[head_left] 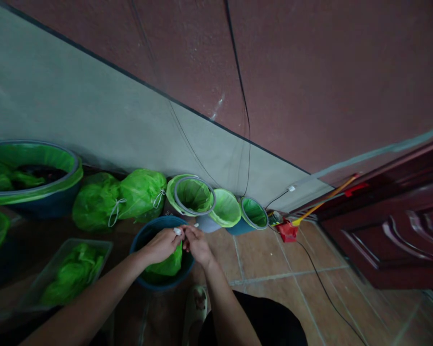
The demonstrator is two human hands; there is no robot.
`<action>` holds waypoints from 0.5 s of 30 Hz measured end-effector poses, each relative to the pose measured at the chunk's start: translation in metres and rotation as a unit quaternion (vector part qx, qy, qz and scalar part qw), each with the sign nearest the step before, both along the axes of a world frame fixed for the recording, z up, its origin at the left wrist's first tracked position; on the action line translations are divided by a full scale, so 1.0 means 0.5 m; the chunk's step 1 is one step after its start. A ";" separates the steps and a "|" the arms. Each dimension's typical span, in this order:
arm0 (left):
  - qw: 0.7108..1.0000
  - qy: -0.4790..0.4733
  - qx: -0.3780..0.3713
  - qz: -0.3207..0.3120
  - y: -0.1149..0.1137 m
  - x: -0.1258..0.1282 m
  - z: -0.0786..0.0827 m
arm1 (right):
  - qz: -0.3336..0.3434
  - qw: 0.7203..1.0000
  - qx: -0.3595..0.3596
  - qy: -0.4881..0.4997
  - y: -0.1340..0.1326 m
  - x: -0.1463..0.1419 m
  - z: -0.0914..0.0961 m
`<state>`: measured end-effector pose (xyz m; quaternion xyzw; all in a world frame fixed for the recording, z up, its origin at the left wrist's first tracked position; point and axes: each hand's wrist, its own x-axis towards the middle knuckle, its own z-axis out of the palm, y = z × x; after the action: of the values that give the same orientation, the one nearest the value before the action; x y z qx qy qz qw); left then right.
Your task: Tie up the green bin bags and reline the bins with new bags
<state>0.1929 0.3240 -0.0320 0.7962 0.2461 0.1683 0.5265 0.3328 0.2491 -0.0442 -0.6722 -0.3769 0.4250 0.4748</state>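
Observation:
A dark blue bin [144, 236] stands on the floor in front of me with a green bag [169, 264] gathered up inside it. My left hand [163, 244] and my right hand [197, 245] meet over the bin's far rim. Both are closed, pinching the bag's white drawstring [178, 231] between their fingertips. The bag's neck hangs bunched below the hands.
Two tied green bags [120, 199] lie against the wall. Three small bins lined in green [194, 194] stand in a row to the right. A big lined tub [32, 170] is at the left, a clear tray of green bags [72, 271] beside me. A red dustpan [287, 231], a cable and a dark door [393, 226] are at the right.

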 end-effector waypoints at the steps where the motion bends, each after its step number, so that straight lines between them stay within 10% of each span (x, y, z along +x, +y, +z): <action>1: 1.000 0.004 -0.003 0.007 0.000 0.001 -0.001 | 0.017 1.000 0.001 -0.016 -0.008 0.003 -0.009; 11: 0.920 -0.103 -0.315 0.211 -0.004 0.031 -0.032 | -0.037 0.991 0.004 -0.129 -0.042 -0.016 -0.005; 15: 0.908 -0.096 -0.326 0.244 -0.010 0.023 -0.019 | -0.054 0.992 0.010 -0.111 -0.054 -0.028 -0.008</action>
<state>0.2042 0.3189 -0.0417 0.4754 0.4220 0.2776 0.7203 0.3189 0.2219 -0.0482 -0.7298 -0.3948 0.3171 0.4593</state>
